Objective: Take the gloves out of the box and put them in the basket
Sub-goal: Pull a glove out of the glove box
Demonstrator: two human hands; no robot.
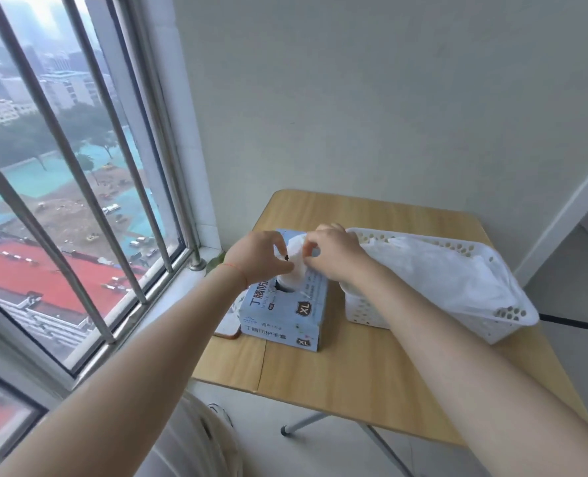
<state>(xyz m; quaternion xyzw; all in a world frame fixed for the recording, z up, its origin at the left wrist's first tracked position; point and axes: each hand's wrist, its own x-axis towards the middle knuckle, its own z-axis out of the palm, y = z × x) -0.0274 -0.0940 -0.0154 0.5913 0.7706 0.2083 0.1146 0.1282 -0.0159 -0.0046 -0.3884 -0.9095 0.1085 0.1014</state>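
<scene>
A light blue glove box (285, 315) marked XL lies on the wooden table (347, 380), left of a white perforated basket (364, 313). A white glove (296, 266) sticks up out of the box's top opening. My left hand (258, 258) pinches the glove from the left and my right hand (333, 254) pinches it from the right, both just above the box. The basket holds a heap of white gloves (450, 273).
A barred window (79, 187) and its sill run along the left, close to the table. A small flat object (228, 327) lies left of the box at the table edge. White walls stand behind; folding table legs (306, 423) show below.
</scene>
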